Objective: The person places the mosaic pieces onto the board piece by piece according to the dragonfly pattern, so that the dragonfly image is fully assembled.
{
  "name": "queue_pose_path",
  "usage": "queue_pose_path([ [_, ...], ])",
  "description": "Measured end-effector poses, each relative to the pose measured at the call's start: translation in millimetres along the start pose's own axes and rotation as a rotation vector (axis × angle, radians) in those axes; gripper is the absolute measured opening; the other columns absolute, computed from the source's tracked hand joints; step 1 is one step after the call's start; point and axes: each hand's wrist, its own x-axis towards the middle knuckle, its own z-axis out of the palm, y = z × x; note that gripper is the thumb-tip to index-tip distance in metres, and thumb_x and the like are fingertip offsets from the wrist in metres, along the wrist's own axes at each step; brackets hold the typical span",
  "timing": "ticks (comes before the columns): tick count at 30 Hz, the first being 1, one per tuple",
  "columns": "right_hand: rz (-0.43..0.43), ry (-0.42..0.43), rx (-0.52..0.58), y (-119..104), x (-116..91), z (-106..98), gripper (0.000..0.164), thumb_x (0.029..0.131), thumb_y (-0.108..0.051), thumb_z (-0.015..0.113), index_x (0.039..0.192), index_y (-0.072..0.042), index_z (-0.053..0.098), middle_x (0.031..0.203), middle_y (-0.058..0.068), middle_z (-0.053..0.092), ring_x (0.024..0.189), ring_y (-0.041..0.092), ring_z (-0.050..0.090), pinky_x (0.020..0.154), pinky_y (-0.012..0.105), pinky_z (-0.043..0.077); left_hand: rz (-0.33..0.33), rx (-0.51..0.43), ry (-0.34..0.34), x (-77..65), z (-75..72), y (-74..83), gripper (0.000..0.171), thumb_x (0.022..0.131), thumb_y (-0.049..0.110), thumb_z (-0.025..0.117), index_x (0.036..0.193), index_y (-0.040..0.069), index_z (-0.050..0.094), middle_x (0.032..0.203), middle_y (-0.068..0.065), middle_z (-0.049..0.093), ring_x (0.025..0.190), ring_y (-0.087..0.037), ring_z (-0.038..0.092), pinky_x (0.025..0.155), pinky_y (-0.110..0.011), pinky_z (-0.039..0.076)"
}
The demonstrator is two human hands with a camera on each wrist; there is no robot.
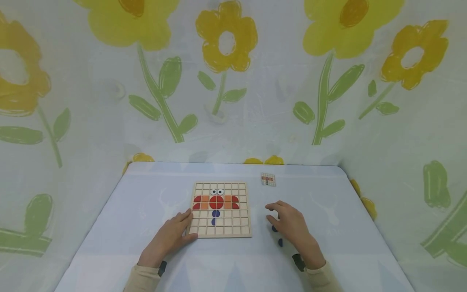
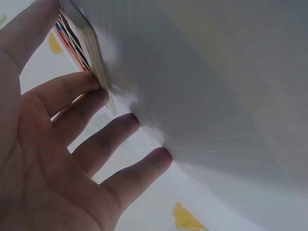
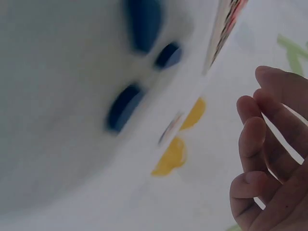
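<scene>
A wooden grid board (image 1: 235,232) lies on the table, holding red, orange and dark blue pieces and two eye pieces. My left hand (image 1: 173,233) rests at its left edge, fingers mostly straight; the left wrist view shows fingertips touching the board's side (image 2: 91,45). To the right of the board, my right hand (image 1: 290,223) hovers with its fingers bent and spread, and I see nothing between them. Beneath and beside it lie dark blue half-round pieces (image 1: 280,242). Several such dark blue pieces (image 3: 126,108) appear blurred in the right wrist view, apart from the fingers.
Beyond the board, to the right, lies a small picture card (image 1: 268,179) showing a similar grid pattern. The table (image 1: 346,243) has a pale cover. Flower-printed cloth walls (image 1: 262,101) stand at its back and sides.
</scene>
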Motion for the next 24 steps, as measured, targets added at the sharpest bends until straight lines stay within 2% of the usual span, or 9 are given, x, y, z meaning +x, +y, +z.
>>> queue_pose_path([
  [6,0.104,-0.032,0.000,31.8,-18.4,-14.5,0.027,0.084,-0.022,0.084,0.110,-0.017,0.077,0.098,-0.006,0.071,0.073,0.009,0.056,0.058,0.024,0.049,-0.013,-0.002,-0.014,0.8,1.0,1.3,0.079,0.088,0.043,0.078,0.149,0.002,0.049,0.158,-0.015,0.041,0.143,-0.044,0.038,0.115,-0.059,0.036],
  [13,0.151,-0.066,-0.016,58.9,-35.7,-21.3,0.023,0.086,-0.023,0.082,0.107,-0.015,0.077,0.092,-0.006,0.071,0.071,0.010,0.056,0.057,0.027,0.048,-0.024,0.008,-0.010,1.9,3.0,-0.2,0.080,0.088,0.044,0.078,0.150,0.003,0.048,0.159,-0.014,0.040,0.143,-0.043,0.038,0.116,-0.059,0.035],
  [20,0.206,-0.149,0.010,60.6,-45.8,-20.5,0.023,0.085,-0.024,0.082,0.106,-0.017,0.077,0.088,-0.006,0.069,0.070,0.010,0.053,0.061,0.029,0.049,-0.029,0.009,-0.021,3.7,4.1,-2.4,0.082,0.087,0.045,0.078,0.152,0.005,0.046,0.160,-0.012,0.039,0.144,-0.042,0.037,0.116,-0.059,0.035],
  [24,0.211,-0.196,0.015,55.9,-46.3,-17.2,0.021,0.083,-0.021,0.083,0.103,-0.018,0.077,0.086,-0.008,0.068,0.074,0.010,0.058,0.065,0.032,0.053,-0.027,0.009,-0.019,3.1,3.4,-1.8,0.082,0.088,0.045,0.078,0.151,0.005,0.047,0.160,-0.012,0.039,0.145,-0.042,0.037,0.116,-0.059,0.035],
])
